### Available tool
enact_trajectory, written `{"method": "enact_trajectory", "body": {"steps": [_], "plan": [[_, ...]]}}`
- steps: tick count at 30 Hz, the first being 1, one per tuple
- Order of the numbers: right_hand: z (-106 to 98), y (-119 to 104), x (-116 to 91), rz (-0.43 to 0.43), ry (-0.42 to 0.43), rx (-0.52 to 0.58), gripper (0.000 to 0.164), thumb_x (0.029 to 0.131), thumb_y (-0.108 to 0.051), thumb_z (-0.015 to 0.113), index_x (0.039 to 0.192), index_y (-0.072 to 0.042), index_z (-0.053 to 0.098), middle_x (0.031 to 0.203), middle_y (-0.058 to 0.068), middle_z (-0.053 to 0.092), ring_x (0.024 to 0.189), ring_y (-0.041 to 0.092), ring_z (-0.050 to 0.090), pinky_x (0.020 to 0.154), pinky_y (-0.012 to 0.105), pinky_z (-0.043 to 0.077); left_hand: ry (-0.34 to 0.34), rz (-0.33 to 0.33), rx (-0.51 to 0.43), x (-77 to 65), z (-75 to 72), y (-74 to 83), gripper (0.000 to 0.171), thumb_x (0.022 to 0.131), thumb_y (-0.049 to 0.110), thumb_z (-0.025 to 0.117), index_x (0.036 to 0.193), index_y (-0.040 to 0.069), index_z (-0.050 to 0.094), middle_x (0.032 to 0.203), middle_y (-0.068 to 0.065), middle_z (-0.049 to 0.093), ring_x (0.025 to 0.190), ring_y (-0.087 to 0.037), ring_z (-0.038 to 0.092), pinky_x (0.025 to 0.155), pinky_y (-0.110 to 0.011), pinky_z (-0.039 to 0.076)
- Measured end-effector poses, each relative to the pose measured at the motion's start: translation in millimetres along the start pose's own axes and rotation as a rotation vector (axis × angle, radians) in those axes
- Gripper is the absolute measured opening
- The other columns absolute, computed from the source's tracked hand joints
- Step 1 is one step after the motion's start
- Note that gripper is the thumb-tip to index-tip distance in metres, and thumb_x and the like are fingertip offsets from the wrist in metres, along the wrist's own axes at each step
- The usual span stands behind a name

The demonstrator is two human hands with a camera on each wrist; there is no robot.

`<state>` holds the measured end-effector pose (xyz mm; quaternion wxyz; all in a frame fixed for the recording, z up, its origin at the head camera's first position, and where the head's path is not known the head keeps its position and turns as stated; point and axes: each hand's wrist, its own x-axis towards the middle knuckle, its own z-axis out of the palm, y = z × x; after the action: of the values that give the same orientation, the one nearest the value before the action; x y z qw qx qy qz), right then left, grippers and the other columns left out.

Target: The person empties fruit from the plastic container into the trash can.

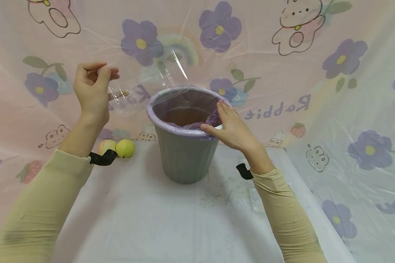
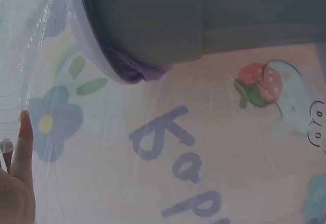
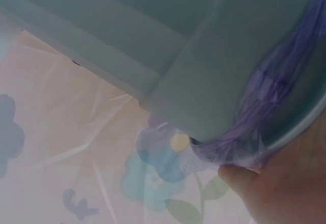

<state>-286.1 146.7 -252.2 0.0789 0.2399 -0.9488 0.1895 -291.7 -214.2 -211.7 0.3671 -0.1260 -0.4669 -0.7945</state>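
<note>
A grey-green bin (image 1: 187, 160), lined with a thin purple bag (image 1: 171, 128), stands upright on the white table. My left hand (image 1: 93, 86) is raised left of the bin, thumb and fingers pinching a clear plastic film (image 1: 151, 76). The film stretches right toward the bin's rim; its far end is hard to make out. My right hand (image 1: 230, 126) rests on the right side of the rim, fingers laid along it and thumb toward the front. Beside that hand the bag is bunched, and a bit of bare rim shows. In the right wrist view gathered purple bag (image 3: 267, 84) hangs below the rim.
Two yellow-green round fruits (image 1: 125, 148) sit at the table's back left, partly behind the left wrist. A clear flat piece (image 1: 256, 200) lies near the right forearm. Dark smudges mark the white table (image 1: 171, 219). A printed curtain (image 1: 283, 80) hangs behind the bin.
</note>
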Motion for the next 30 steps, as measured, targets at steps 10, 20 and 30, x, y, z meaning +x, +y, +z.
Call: {"method": "enact_trajectory", "body": {"steps": [10,20,30], "plan": [[0.4,2.3,0.4,-0.008,0.002,0.005,0.112,0.096,-0.076,0.049,0.164,0.004,0.009,0.174,0.017,0.007,0.161,0.030,0.004,0.130,0.046,0.002,0.068,-0.048,-0.092,-14.5,-29.6,6.8,0.010,0.096,-0.009,0.065,0.103,-0.002,0.064,0.088,-0.016,0.071,0.077,-0.026,0.071,0.089,-0.032,0.059],[1.2,2.5,-0.2,-0.009,0.001,0.009,0.114,0.095,-0.078,0.049,0.164,0.003,0.009,0.174,0.017,0.007,0.161,0.030,0.003,0.131,0.044,0.002,0.047,-0.234,-0.222,-37.1,-66.9,12.6,0.015,0.098,-0.004,0.068,0.109,0.001,0.059,0.094,-0.015,0.072,0.086,-0.026,0.070,0.055,-0.049,0.063],[0.6,2.0,-0.3,-0.009,-0.003,0.000,0.112,0.096,-0.075,0.051,0.164,0.003,0.008,0.174,0.016,0.006,0.161,0.030,0.003,0.131,0.046,0.002,-0.058,-0.306,-0.237,-59.6,-116.8,2.1,0.013,0.101,-0.006,0.060,0.112,0.000,0.058,0.096,-0.015,0.074,0.089,-0.026,0.072,0.060,-0.046,0.065]]}}
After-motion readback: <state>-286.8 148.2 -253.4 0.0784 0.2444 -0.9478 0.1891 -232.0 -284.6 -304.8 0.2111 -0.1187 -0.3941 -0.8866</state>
